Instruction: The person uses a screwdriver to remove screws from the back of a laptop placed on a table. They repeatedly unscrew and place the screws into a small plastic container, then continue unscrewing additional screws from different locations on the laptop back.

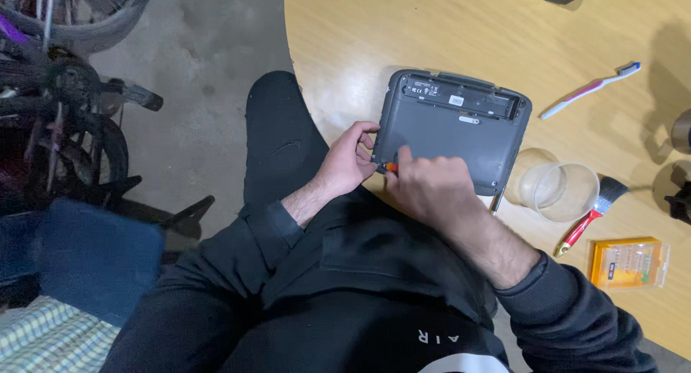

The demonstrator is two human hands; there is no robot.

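Laptop (452,132), underside up, is being steadied at the counter's (345,42) near edge, long axis running left-right. Its near-left corner is being pinched by the left hand (345,164); an orange screwdriver (391,167) is being gripped there by the right hand (432,189).

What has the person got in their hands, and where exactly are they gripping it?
The right hand pinches a small orange-handled tool by its handle; its tip is hidden. The left hand grips the grey device at its near left corner.
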